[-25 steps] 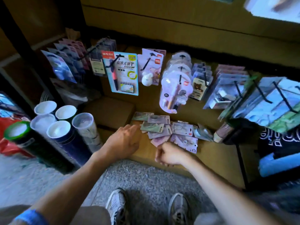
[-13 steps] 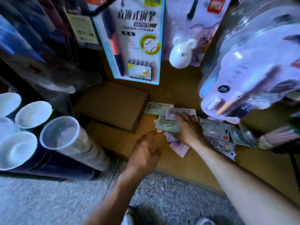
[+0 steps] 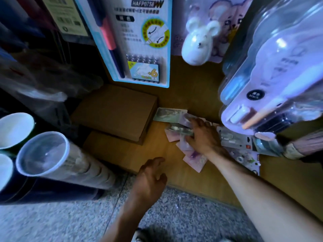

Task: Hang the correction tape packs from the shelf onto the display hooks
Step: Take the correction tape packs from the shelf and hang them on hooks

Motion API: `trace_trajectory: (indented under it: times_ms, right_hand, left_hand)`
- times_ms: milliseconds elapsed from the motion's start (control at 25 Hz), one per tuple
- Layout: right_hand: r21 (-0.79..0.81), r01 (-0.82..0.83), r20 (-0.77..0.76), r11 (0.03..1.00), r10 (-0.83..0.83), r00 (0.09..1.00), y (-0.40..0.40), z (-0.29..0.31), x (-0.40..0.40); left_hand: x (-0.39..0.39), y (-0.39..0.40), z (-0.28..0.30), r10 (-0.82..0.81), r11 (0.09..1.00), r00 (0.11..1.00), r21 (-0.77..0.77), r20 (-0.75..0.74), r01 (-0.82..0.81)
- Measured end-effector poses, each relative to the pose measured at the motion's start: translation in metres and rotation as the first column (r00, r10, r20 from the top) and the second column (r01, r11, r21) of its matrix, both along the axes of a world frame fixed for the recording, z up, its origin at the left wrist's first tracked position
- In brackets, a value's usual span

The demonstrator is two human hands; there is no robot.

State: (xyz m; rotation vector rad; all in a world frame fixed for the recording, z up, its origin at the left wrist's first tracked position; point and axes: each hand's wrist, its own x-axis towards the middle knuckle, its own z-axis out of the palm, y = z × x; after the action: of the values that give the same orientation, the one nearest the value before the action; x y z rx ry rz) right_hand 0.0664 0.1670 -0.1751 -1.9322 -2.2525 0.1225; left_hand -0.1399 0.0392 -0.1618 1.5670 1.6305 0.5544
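Packs [image 3: 176, 133] are lying scattered on the shelf [image 3: 143, 152] beneath the hanging display goods, none judged hung yet; the right hand [image 3: 201, 135] is pressing down on the pile, gathering several, while the left hand [image 3: 150, 179] is hovering loosely open and empty beside it.

Dim light; speckled stone floor [image 3: 183, 217] below wooden shelf [image 3: 143, 151].

Bare shelf [image 3: 139, 151] lies open between the cardboard boxes [image 3: 115, 112] and scattered packs [image 3: 194, 159]; hanging blister packs [image 3: 272, 70] crowd overhead.
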Motion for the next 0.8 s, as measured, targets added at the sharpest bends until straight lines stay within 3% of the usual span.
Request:
trace_trajectory:
  times_ms: [120, 200, 320, 440, 480, 560, 600, 640, 680, 760, 800]
  right_hand:
    - [0.063, -0.023, 0.266, 0.998, 0.005, 0.964, -0.008, -0.001, 0.002]
    - [0.087, -0.028, 0.258, 0.996, 0.005, 0.966, -0.021, -0.003, 0.004]
    - [0.119, -0.088, 0.019, 0.989, 0.086, 0.996, -0.041, 0.0, 0.011]
    - [0.214, -0.068, -0.251, 0.974, 0.123, 0.96, -0.065, 0.023, 0.012]
    - [0.242, -0.036, -0.339, 0.97, 0.119, 0.933, -0.075, 0.035, 0.01]
    - [0.324, 0.012, -0.469, 0.946, 0.149, 0.871, -0.102, 0.062, 0.001]
    - [0.36, 0.026, -0.502, 0.933, 0.17, 0.848, -0.116, 0.076, -0.005]
    - [0.386, 0.038, -0.53, 0.922, 0.188, 0.827, -0.13, 0.091, -0.012]
    - [0.398, 0.058, -0.564, 0.915, 0.194, 0.802, -0.143, 0.104, -0.019]
    - [0.391, 0.108, -0.642, 0.914, 0.187, 0.743, -0.167, 0.13, -0.032]
    - [0.38, 0.129, -0.68, 0.916, 0.182, 0.711, -0.18, 0.145, -0.038]
  left_hand:
    - [0.0, -0.002, -0.002, -0.009, 1.0, 1.0, 0.015, -0.012, 0.009]
    - [0.003, -0.003, -0.003, -0.01, 1.0, 1.0, 0.02, 0.0, 0.01]
    - [0.003, -0.002, 0.004, 0.066, 0.998, 0.997, 0.017, 0.027, -0.066]
    - [-0.002, -0.004, 0.025, 0.25, 0.968, 0.952, -0.035, 0.179, -0.247]
    - [-0.004, -0.004, 0.035, 0.334, 0.942, 0.908, -0.068, 0.252, -0.328]
    - [-0.008, -0.008, 0.065, 0.546, 0.838, 0.727, -0.292, 0.416, -0.462]
    - [-0.01, -0.011, 0.081, 0.601, 0.797, 0.653, -0.417, 0.462, -0.438]
    - [-0.012, -0.016, 0.096, 0.57, 0.812, 0.654, -0.462, 0.498, -0.356]
    - [-0.014, -0.023, 0.113, 0.481, 0.86, 0.721, -0.43, 0.499, -0.276]
    - [-0.02, -0.041, 0.144, 0.284, 0.941, 0.861, -0.294, 0.422, -0.167]
    - [-0.026, -0.051, 0.158, 0.216, 0.961, 0.887, -0.247, 0.407, -0.121]
